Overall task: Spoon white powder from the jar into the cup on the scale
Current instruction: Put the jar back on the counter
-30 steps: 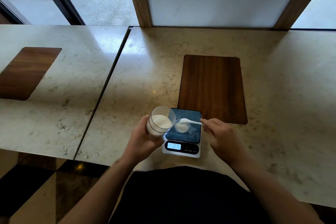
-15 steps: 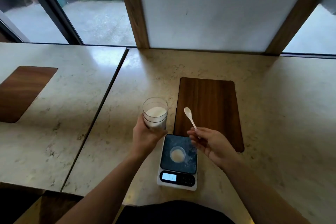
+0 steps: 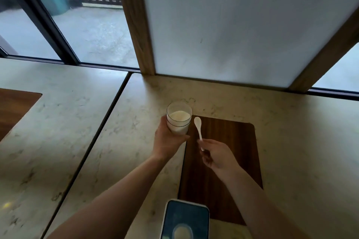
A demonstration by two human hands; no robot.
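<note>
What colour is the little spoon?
The spoon is white, held in the right hand. The head view shows it best, against the dark wooden mat.

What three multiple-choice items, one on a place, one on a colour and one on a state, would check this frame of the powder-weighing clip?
1. Where is the spoon's bowl?
A. Inside the jar
B. In the air just right of the jar
C. Lying on the scale

2. What colour is the spoon?
A. White
B. Black
C. Red

3. What state is the jar in?
A. Lidded and standing alone
B. Tipped over and spilled
C. Open, upright, gripped by the left hand

Answers: 1 B, the spoon is held up by the right hand beside the jar, over the wooden inlay, away from the scale. 2 A, bowl and handle are both plain white. 3 C, the left hand wraps the lower wall, there is no lid, and the powder lies level inside.
</note>
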